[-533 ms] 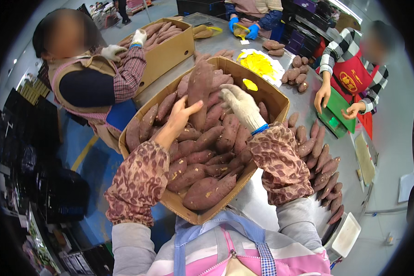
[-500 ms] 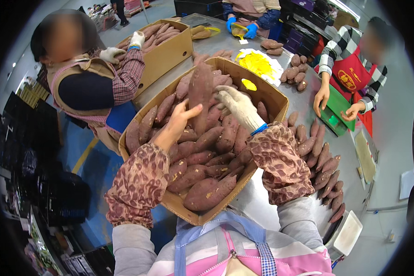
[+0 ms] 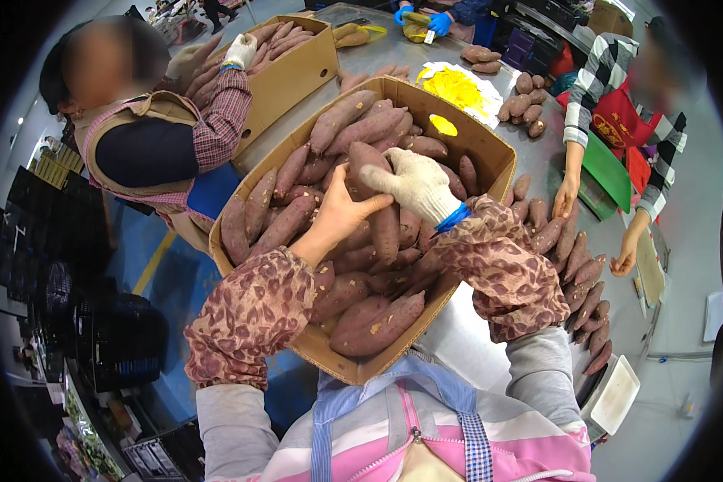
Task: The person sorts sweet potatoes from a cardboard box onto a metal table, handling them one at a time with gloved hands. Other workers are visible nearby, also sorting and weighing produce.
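A cardboard box (image 3: 321, 347) full of purple-red sweet potatoes sits in front of me on a metal table. Both my hands are on one long sweet potato (image 3: 384, 226) lying on top of the pile near the middle. My bare left hand (image 3: 339, 215) grips its left side. My right hand (image 3: 414, 184), in a white knit glove with a blue cuff, is closed over its upper end. Patterned sleeve covers hide both forearms.
A second box (image 3: 297, 68) of sweet potatoes stands at the far left, with a person in a brown vest reaching into it. Loose sweet potatoes (image 3: 574, 269) line the table's right side. A person in a red apron stands at the right. Black crates (image 3: 64, 305) are stacked at left.
Both hands have stayed on the long sweet potato, which has slid a little toward me on the pile. The person at left has reached further into the far box.
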A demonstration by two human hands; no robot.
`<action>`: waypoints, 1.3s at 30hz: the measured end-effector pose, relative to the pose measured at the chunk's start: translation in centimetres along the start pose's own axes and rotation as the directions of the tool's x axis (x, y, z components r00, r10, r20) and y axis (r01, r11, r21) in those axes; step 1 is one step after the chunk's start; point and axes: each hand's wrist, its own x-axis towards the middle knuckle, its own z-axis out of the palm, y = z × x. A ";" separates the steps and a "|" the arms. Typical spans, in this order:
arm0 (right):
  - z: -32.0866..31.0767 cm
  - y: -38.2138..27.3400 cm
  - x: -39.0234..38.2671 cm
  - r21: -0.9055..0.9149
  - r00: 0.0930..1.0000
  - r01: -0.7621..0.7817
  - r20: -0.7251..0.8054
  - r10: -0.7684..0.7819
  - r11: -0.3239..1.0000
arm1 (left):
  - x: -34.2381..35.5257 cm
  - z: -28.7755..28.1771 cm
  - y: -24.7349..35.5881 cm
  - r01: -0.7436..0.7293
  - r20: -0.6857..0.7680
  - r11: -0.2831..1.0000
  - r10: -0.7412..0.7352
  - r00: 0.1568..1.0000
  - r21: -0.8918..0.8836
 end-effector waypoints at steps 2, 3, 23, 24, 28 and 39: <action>0.3 0.1 0.2 0.167 0.989 0.069 -0.143 -0.045 0.984 | 0.2 -0.5 0.3 0.058 -0.022 0.984 -0.063 0.998 -0.169; 0.1 0.4 0.4 0.324 0.985 0.068 -0.174 -0.011 0.943 | 0.3 -0.8 0.5 0.112 -0.012 0.949 -0.120 0.993 -0.294; 0.1 1.5 0.3 0.414 0.960 0.272 -0.174 -0.218 0.869 | -0.2 -1.7 2.4 -0.102 -0.081 0.961 0.127 0.989 0.255; 0.1 1.5 0.2 0.391 0.966 0.251 -0.159 -0.204 0.885 | -0.5 -1.6 2.5 -0.190 -0.070 0.912 0.230 0.971 0.364; -0.2 1.0 -0.1 0.160 0.933 0.296 -0.259 -0.249 0.942 | -0.9 -1.4 2.9 -0.154 0.057 0.837 0.146 0.988 0.525; 1.2 3.0 0.1 0.649 0.929 0.352 -0.332 -0.165 0.675 | -1.2 -1.6 3.2 -0.252 0.236 0.870 0.162 0.958 0.425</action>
